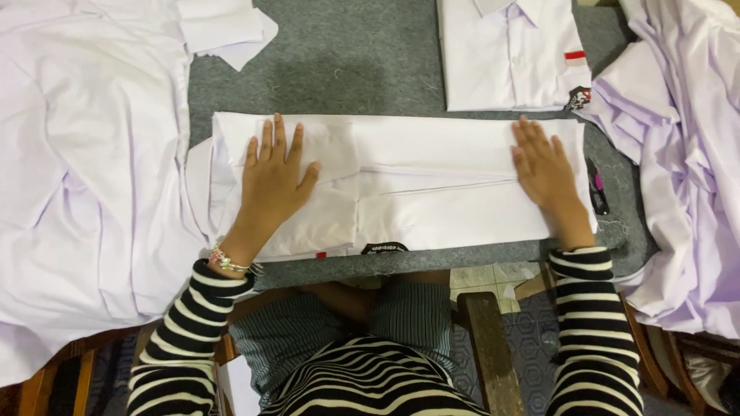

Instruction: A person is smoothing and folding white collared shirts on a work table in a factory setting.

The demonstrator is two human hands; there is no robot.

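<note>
A white shirt (432,185), folded into a long strip, lies across the grey desk (347,69) directly under both hands. The left hand (271,179) presses flat on its left part, fingers spread wide, holding nothing. The right hand (546,171) lies flat and open near the strip's right end. A dark pen-like thing (597,189) just beside the right hand is half tucked under the shirt's edge and hard to make out

White shirt (432,185), folded into long band, lying flat, apparently face-down
</note>
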